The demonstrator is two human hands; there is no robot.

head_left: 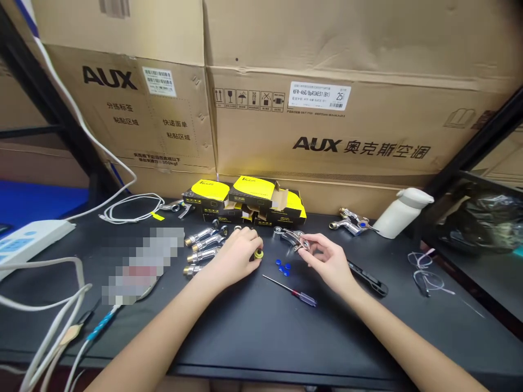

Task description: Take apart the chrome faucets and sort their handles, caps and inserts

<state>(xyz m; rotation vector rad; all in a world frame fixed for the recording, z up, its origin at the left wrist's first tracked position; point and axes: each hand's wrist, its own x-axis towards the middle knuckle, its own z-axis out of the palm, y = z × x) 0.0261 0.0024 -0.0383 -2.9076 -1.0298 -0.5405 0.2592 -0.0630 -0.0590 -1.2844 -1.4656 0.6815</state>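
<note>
My left hand (pixel 241 253) is closed, its fingertips around a small round yellow-green and black part (pixel 259 254) just above the black table. Beside that wrist lie several chrome faucet bodies (pixel 206 241) with brass threaded ends, partly hidden by my forearm. With thumb and fingers my right hand (pixel 329 261) pinches a chrome faucet handle (pixel 301 243). More chrome handles (pixel 281 233) lie behind it. Between my hands are several small blue caps (pixel 283 267), and nearer to me rests a screwdriver (pixel 294 292) with a clear purplish grip.
Black-and-yellow boxes (pixel 253 190) are stacked at the back, before large cardboard cartons (pixel 253 136). On the right are a white bottle (pixel 398 215), more faucet parts (pixel 349 222), eyeglasses (pixel 427 277) and a black utility knife (pixel 370 279). Cables and a power strip (pixel 36 242) occupy the left.
</note>
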